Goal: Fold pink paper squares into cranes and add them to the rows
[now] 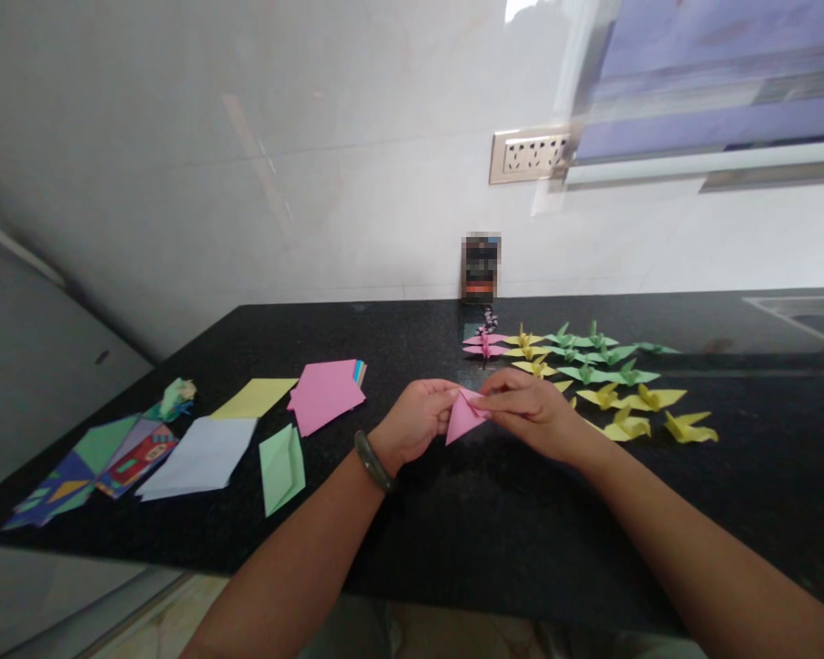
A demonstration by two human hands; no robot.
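Tabletop (494,531): black, glossy; bears pink paper stack (326,394). Left of stack: yellow paper (254,399), white sheets (202,458), patterned papers (135,459). Front-left of stack: folded green paper (279,469). Right of stack: paper cranes (649,397) in rows.

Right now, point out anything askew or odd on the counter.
The pink stack left of the left hand is askew: its sheets lie at differing angles. The green bundle beyond the white sheets looks crumpled, not flat.

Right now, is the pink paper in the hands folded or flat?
Folded: the pink paper between left hand and right hand shows a point and overlapping layers.
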